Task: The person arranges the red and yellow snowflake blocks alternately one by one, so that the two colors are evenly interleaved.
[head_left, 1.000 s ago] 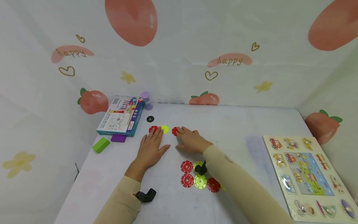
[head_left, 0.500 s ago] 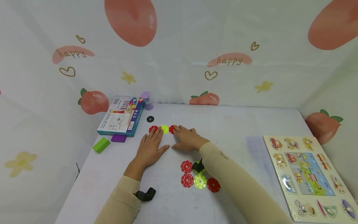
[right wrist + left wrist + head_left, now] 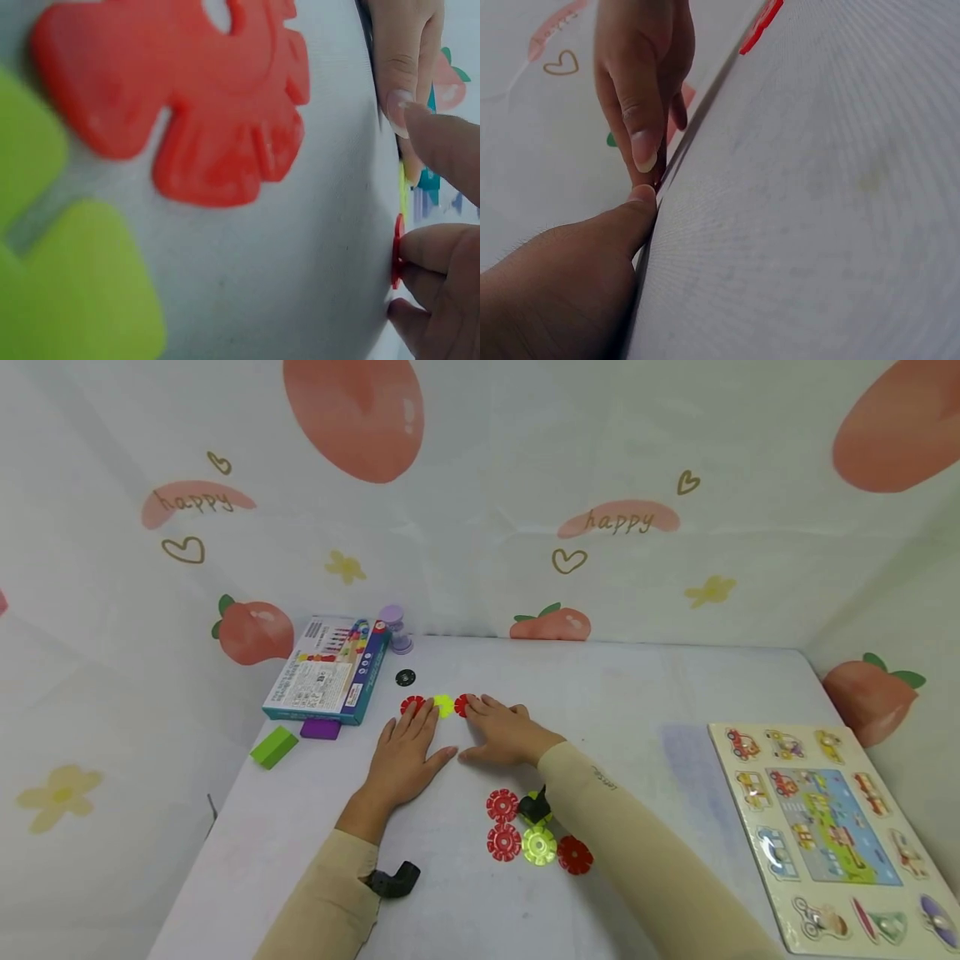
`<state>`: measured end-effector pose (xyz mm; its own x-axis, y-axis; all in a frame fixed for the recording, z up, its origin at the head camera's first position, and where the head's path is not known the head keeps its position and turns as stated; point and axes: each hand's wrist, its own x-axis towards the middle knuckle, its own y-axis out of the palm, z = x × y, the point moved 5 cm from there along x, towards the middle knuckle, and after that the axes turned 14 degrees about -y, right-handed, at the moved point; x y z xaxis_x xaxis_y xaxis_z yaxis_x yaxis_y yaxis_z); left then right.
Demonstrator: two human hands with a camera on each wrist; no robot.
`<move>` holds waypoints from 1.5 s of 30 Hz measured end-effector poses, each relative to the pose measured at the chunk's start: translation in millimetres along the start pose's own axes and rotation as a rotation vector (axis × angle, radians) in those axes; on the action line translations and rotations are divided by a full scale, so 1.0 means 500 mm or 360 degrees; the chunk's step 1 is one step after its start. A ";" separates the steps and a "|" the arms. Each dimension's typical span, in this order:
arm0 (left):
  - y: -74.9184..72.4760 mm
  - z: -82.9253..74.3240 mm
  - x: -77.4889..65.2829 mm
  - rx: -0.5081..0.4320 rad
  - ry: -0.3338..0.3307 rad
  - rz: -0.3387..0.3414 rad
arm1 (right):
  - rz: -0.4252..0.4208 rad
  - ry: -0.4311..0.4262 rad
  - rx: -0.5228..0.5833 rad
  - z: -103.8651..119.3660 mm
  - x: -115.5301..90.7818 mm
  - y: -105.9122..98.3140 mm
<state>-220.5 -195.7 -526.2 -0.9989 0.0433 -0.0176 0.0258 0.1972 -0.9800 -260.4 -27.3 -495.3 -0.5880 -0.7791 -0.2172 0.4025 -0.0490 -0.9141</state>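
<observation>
A short row of flower-edged plastic discs lies flat on the table. My left hand (image 3: 405,756) rests with straight fingers on the red disc (image 3: 409,702) at the row's left end. Its index fingertip is at the edge of the yellow-green disc (image 3: 446,706) in the middle. With extended fingers, my right hand (image 3: 506,732) presses on the right-end red disc (image 3: 461,705), partly covering it; the right wrist view shows fingertips on top of this thin disc (image 3: 397,251). The two thumbs point toward each other, close together in the head view.
Nearer me lie several more discs, red (image 3: 503,842) and yellow-green (image 3: 538,845), partly beneath the right forearm. A black disc (image 3: 405,677), a box (image 3: 326,668), a purple hourglass-shaped object (image 3: 395,628), a green block (image 3: 273,747) and a purple block (image 3: 321,729) stand left; a puzzle board (image 3: 757,860) lies right.
My right hand has slid slightly left with the red disc under its fingers, bringing it up beside the yellow-green one. The left hand has stayed in place.
</observation>
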 end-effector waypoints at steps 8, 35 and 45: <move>0.000 -0.006 0.001 0.0031 0.0001 0.0008 | -0.0067 0.0002 0.0125 -0.008 -0.008 -0.003; 0.001 0.006 -0.004 -0.0035 -0.0046 0.0020 | -0.1212 -0.0023 0.1325 -0.099 -0.481 0.087; -0.002 -0.004 -0.003 -0.0024 -0.0026 0.0037 | -0.1000 0.0084 0.0642 -0.091 -0.468 0.108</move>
<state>-219.0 -194.0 -524.7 -0.9985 0.0323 -0.0439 0.0497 0.2108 -0.9763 -132.9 180.6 -509.6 -0.8210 -0.4980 0.2792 0.1995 -0.7084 -0.6771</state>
